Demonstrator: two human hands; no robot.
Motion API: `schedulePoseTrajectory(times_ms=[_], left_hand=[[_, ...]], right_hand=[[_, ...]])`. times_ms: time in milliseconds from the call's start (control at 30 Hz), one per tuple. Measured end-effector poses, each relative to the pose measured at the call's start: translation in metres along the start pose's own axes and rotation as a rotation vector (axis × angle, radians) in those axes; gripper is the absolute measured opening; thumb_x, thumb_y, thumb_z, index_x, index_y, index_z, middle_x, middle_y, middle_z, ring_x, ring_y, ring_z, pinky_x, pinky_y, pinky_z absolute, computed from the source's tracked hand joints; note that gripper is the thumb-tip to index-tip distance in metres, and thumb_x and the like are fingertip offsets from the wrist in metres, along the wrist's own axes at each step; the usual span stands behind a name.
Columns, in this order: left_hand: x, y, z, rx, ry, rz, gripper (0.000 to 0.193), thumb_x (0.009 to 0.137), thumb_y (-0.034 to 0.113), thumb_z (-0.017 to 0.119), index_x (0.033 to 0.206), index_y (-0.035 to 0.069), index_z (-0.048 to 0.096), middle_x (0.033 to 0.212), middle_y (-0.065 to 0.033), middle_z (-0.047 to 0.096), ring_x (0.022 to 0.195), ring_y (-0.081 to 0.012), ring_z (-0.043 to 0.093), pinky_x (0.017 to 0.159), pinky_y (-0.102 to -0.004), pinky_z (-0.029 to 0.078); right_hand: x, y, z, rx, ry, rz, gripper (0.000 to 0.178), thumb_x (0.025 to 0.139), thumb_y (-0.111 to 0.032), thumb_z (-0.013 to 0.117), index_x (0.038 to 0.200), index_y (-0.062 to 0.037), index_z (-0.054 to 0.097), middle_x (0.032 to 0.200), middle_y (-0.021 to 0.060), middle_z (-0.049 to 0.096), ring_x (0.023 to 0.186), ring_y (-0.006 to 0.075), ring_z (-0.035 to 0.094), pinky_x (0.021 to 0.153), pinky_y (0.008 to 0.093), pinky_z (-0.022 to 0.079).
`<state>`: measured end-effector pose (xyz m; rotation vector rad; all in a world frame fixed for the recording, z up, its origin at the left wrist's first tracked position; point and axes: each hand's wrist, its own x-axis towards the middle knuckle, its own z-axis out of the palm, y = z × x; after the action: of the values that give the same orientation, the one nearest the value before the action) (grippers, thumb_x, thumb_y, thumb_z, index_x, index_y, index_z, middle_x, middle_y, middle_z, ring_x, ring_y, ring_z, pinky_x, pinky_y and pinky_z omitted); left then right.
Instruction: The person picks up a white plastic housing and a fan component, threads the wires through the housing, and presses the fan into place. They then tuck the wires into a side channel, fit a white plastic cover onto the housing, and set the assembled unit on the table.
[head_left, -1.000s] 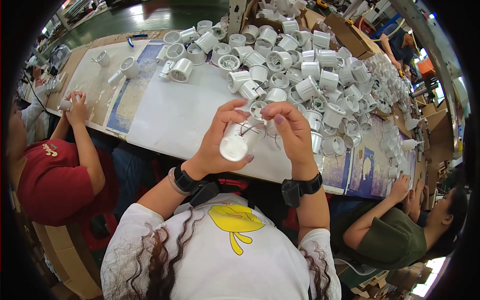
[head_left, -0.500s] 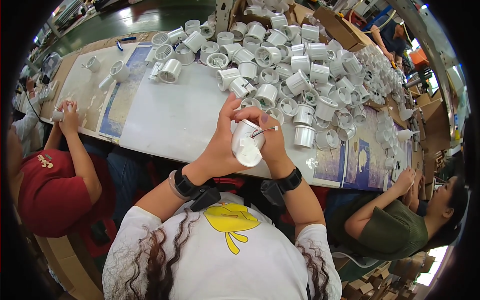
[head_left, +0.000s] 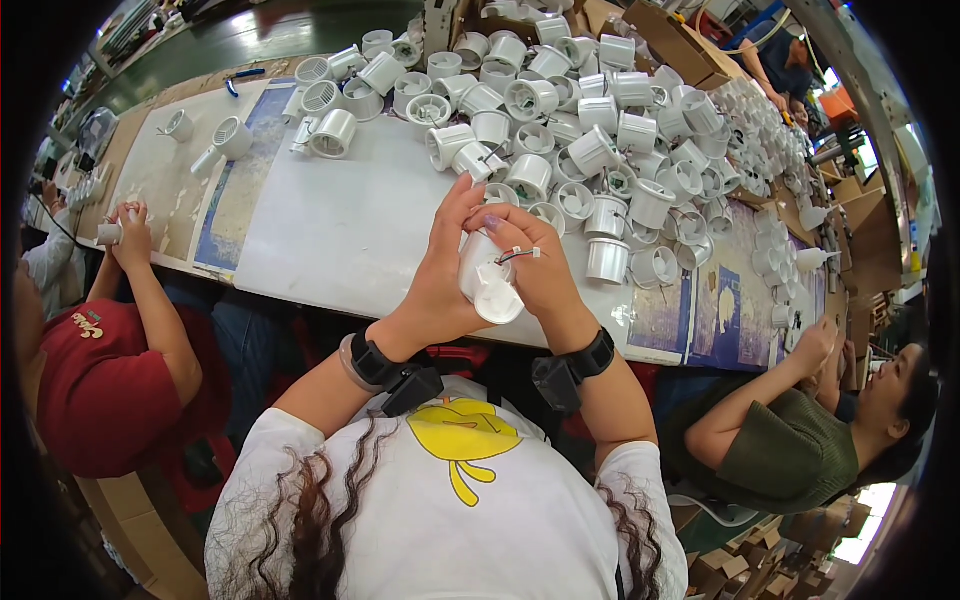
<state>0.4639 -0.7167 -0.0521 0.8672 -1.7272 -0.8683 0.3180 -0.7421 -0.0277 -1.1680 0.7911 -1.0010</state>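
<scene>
Between my two hands, above the table's near edge, is a white plastic fan housing. Its rounded white end points toward me, and a short wire with a small white connector sticks out on the right. My left hand wraps its left side, fingers stretching up along it. My right hand is closed on the right side, with fingers curled over the top near the wire. The far end of the housing is hidden behind my fingers.
A large heap of similar white housings covers the table's far side. The white tabletop reaches left. Seated co-workers flank me: one in a red shirt, another in a green top. A cardboard box stands behind the heap.
The housing has turned slightly in my hands, its near end now tilted lower. My right fingers have moved over its top, and the connector has shifted a little left.
</scene>
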Motion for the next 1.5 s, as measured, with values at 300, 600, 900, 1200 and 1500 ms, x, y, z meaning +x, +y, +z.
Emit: schedulePoseTrajectory(times_ms=[300,600,900,1200,1500], left_hand=[[0.0,-0.007,0.005,-0.046,0.034,-0.003,0.105,0.063,0.012,0.081,0.147,0.006,0.019,0.154,-0.0203,0.015,0.138,-0.0341,0.029,0.109,-0.0412,0.031],[0.003,0.001,0.005,-0.309,0.091,-0.129,0.097,0.064,0.008,0.081,0.144,0.006,0.026,0.14,-0.0149,0.036,0.124,-0.0255,0.045,0.1,-0.0348,0.041],[0.001,0.001,-0.001,-0.33,0.096,-0.113,0.078,0.065,0.007,0.079,0.13,0.008,0.037,0.118,-0.0073,0.05,0.108,-0.0196,0.053,0.093,-0.0311,0.044],[-0.003,-0.002,-0.006,-0.072,-0.007,0.015,0.074,0.066,0.005,0.08,0.126,0.008,0.036,0.121,-0.0117,0.049,0.111,-0.0209,0.051,0.094,-0.0341,0.043],[-0.001,-0.011,-0.003,0.019,0.028,0.295,0.07,0.065,0.004,0.079,0.121,0.009,0.038,0.122,-0.0156,0.046,0.112,-0.0258,0.049,0.091,-0.0365,0.045]], right_hand=[[0.002,0.005,0.0,0.02,0.039,0.023,0.022,0.096,-0.016,0.052,0.101,0.0002,0.065,0.094,0.0031,0.065,0.085,0.0094,0.059,0.075,0.0236,0.047],[0.006,-0.003,-0.01,-0.146,0.071,-0.259,0.023,0.095,-0.018,0.052,0.101,-0.0003,0.065,0.105,0.007,0.062,0.096,0.0139,0.056,0.085,0.0275,0.044],[-0.006,-0.004,-0.014,-0.432,0.019,-0.541,0.011,0.091,-0.011,0.06,0.097,-0.0027,0.064,0.104,0.0076,0.059,0.101,0.0161,0.054,0.091,0.03,0.041],[-0.003,-0.003,-0.005,-0.107,0.13,-0.275,0.005,0.091,-0.005,0.062,0.095,-0.0017,0.064,0.098,0.0033,0.06,0.093,0.0124,0.056,0.085,0.0263,0.043],[-0.001,-0.006,-0.012,-0.055,0.036,-0.173,0.009,0.093,-0.009,0.061,0.095,-0.0015,0.065,0.101,0.0028,0.059,0.095,0.0112,0.055,0.086,0.0255,0.042]])
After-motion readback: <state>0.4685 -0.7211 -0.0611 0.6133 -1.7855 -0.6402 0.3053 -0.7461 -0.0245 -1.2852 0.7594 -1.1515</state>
